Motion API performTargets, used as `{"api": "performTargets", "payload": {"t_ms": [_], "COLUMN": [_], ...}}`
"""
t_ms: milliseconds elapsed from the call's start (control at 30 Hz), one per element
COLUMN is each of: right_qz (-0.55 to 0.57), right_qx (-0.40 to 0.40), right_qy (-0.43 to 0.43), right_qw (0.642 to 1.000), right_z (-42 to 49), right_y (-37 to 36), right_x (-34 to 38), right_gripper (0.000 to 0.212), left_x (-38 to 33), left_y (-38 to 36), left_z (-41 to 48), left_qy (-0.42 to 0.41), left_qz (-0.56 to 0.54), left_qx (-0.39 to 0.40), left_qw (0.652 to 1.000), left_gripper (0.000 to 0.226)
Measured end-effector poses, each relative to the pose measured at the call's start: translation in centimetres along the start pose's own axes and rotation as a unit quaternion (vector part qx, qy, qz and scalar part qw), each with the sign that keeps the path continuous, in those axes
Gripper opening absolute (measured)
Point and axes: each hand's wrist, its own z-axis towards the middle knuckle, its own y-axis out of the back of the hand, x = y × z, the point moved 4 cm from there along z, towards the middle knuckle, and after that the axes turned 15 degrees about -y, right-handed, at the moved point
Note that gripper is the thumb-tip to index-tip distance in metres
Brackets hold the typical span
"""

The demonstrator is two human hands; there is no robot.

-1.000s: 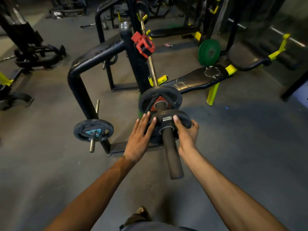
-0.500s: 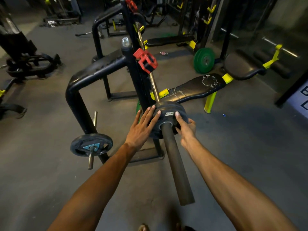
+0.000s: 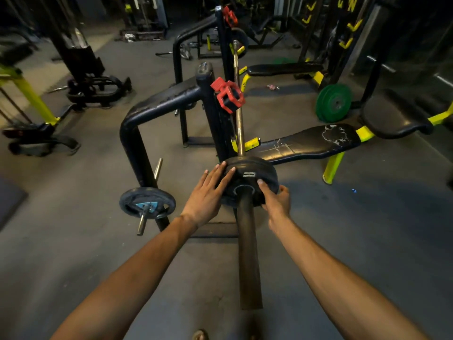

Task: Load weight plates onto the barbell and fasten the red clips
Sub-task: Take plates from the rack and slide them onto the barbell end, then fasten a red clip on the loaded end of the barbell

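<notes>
A barbell rests on a black rack, its thick sleeve (image 3: 247, 253) pointing toward me. A small black weight plate (image 3: 252, 179) sits far up the sleeve, hard against another plate that is almost hidden behind it. My left hand (image 3: 208, 192) lies flat on the plate's left face, fingers spread. My right hand (image 3: 275, 200) grips the plate's lower right rim. A red clip (image 3: 229, 95) hangs on the rack upright above the plates. A second red clip (image 3: 230, 17) is on the far upright.
A black plate with a blue centre (image 3: 147, 203) sits on a storage peg at the left. Green plates (image 3: 333, 103) lean at the right beside a cracked black bench (image 3: 311, 141) with yellow legs. Other machines stand at the left and back. Grey floor lies around me.
Both hands have pushed the small plate up the sleeve until it met the inner plate, which is now nearly covered. More bare sleeve shows toward me.
</notes>
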Motion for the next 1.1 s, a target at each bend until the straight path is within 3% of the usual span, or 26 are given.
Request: {"api": "performTargets", "payload": {"t_ms": [100, 333, 533, 700, 833, 967, 1100], "right_qz": [-0.072, -0.169, -0.245, -0.260, -0.274, -0.285, -0.254], "right_qx": [-0.073, 0.049, 0.062, 0.018, 0.019, 0.080, 0.092], "right_qy": [0.100, 0.251, 0.333, 0.307, 0.264, 0.188, 0.160], "right_qw": [0.990, 0.952, 0.908, 0.915, 0.925, 0.937, 0.949], "right_z": [-1.8, -4.9, -4.3, -0.8, 1.9, 3.3, 4.7], "right_y": [1.1, -3.6, -9.6, -13.3, -15.6, -17.3, -18.0], "right_x": [1.4, 10.4, 20.8, 26.7, 28.5, 27.2, 26.2], "right_gripper": [0.043, 0.030, 0.025, 0.030, 0.037, 0.040, 0.026], "left_x": [-0.1, 3.2, 8.7, 11.1, 12.1, 13.3, 14.0], "left_y": [1.3, 7.2, 11.3, 12.1, 10.7, 9.1, 7.9], "left_z": [-0.1, 3.4, 10.0, 13.9, 16.2, 17.5, 18.4], "left_qy": [0.028, 0.096, 0.176, 0.219, 0.245, 0.281, 0.273], "left_qz": [-0.027, -0.096, -0.219, -0.399, -0.503, -0.547, -0.550], "left_qx": [-0.038, -0.134, -0.125, -0.156, -0.185, -0.231, -0.237], "left_qw": [0.999, 0.982, 0.952, 0.877, 0.808, 0.754, 0.753], "left_gripper": [0.088, 0.060, 0.057, 0.040, 0.006, 0.031, 0.045]}}
